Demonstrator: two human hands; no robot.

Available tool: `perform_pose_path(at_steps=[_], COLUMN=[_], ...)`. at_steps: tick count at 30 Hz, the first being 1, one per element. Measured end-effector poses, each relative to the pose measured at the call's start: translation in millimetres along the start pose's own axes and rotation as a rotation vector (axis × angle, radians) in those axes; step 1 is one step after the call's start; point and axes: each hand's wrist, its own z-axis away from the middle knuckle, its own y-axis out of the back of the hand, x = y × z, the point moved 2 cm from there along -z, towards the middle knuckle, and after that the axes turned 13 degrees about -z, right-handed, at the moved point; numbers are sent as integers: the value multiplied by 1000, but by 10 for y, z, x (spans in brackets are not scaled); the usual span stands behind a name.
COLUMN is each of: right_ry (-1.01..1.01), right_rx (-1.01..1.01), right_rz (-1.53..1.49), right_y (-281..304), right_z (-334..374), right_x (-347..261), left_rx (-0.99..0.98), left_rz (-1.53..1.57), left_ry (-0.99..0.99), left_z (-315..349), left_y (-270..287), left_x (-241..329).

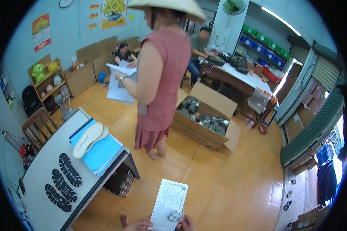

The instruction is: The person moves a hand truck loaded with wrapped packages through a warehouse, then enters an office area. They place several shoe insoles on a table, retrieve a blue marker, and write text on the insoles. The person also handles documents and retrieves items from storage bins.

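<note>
Low in the head view, I hold a white printed sheet (169, 198) with handwriting on it, tilted up in front of me. The fingers of my left hand (140, 223) pinch its lower left edge. At the lower right edge, my right hand (188, 223) is closed on the same sheet. A small rounded-square object with a dark outline (174, 216) lies against the sheet near my right fingers; its kind is hard to make out. The lower parts of both hands are cut off by the frame edge.
To my left, a white table (38, 161) carries black sole-shaped pieces (60, 188), pale soles (89, 141) and blue folders (104, 156). Ahead, a person in a conical hat (158, 65) holds papers. Beyond stands an open carton (198, 133) of dark items. Two people sit farther back.
</note>
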Motion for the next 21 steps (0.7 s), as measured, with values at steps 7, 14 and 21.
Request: perform_pose_path(at_steps=[7, 14, 21], right_ry=[50, -11, 168], right_rx=[108, -15, -281], right_rz=[-213, -90, 148], right_y=[341, 208, -377], right_z=[-314, -284, -494], right_x=[-1013, -1334, -986], left_rx=[319, 483, 453], left_rz=[-377, -89, 83], left_ry=[-104, -402, -663], left_z=[-359, -85, 522], left_y=[-291, -334, -106], left_x=[34, 169, 232])
